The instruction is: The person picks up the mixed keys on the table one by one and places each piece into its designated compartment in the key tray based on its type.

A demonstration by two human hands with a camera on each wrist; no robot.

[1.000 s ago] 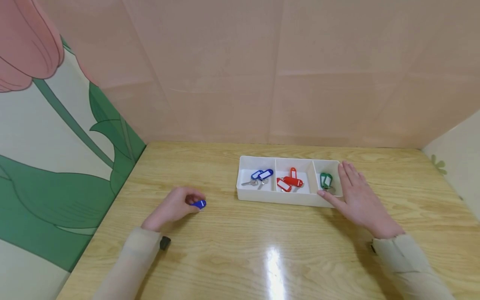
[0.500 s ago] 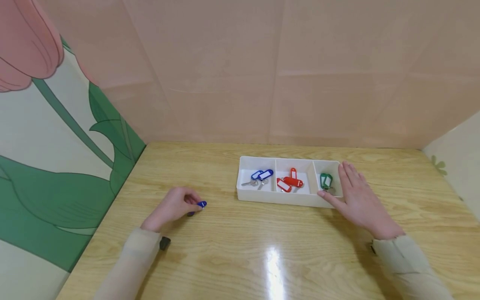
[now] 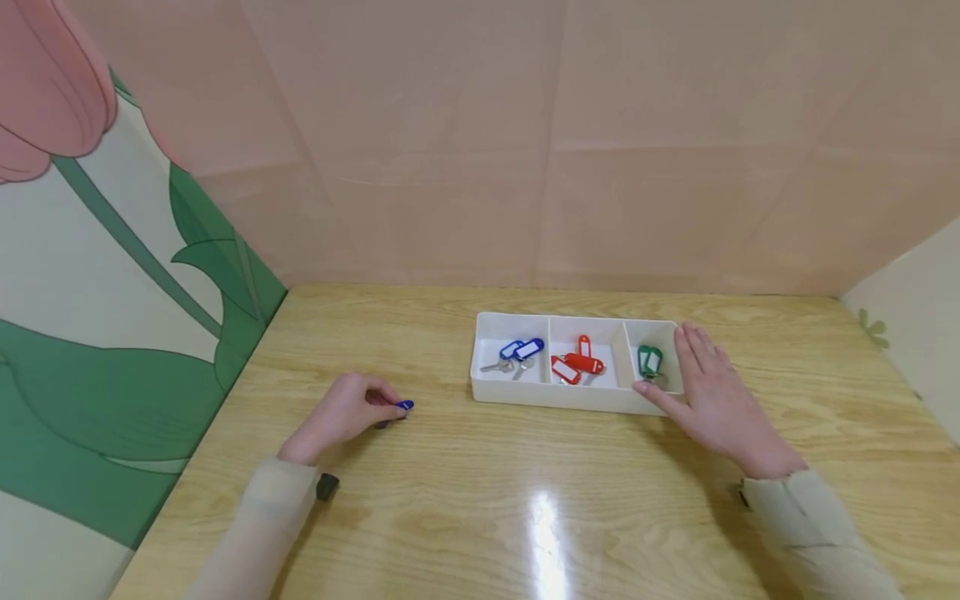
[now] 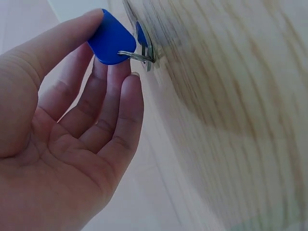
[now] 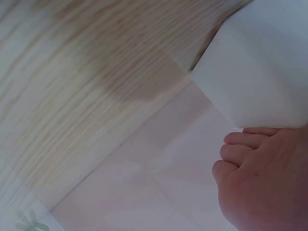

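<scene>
My left hand [image 3: 347, 415] pinches a blue key tag [image 4: 113, 39] between thumb and fingers, just above the table. A metal ring [image 4: 137, 57] hangs from the tag, with a key partly visible at the table surface. A second bit of blue [image 4: 142, 33] shows beside the ring; whether it is another tag cannot be told. My right hand [image 3: 718, 400] rests with straight fingers along the right end of a white three-compartment tray [image 3: 555, 393], thumb at its front rim. In the right wrist view that hand [image 5: 269, 178] lies against the tray's white wall [image 5: 255, 72].
Blue-tagged keys [image 3: 528, 349] lie in the tray's left compartment, red key tags [image 3: 583, 363] in the middle one, green tags [image 3: 650, 362] in the right one. The wooden table [image 3: 450, 492] meets a pink-covered wall [image 3: 420, 208] behind and a flower-painted panel [image 3: 112, 292] at left.
The blue tag has tilted and turned in my left hand's fingers, so less of it shows in the head view. My right hand has stayed on the tray.
</scene>
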